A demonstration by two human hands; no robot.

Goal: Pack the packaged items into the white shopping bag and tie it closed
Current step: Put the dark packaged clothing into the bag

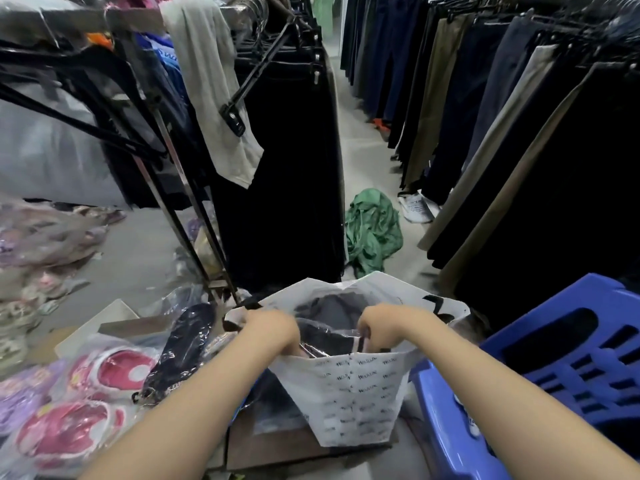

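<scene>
Left hand [272, 329] and right hand [382, 327] were inside the open bag [353, 393], the right pinching a wrapped dark package [325, 336], the left's fingers hidden, its grip indeterminable.

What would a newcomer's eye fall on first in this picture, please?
First, the white shopping bag at bottom centre, with the left hand and the right hand reaching into its open mouth at a dark plastic-wrapped item. A blue plastic stool sits at lower right and red packaged items at lower left. A crumpled green garment lies on the floor beyond the bag, between racks of dark trousers.
</scene>
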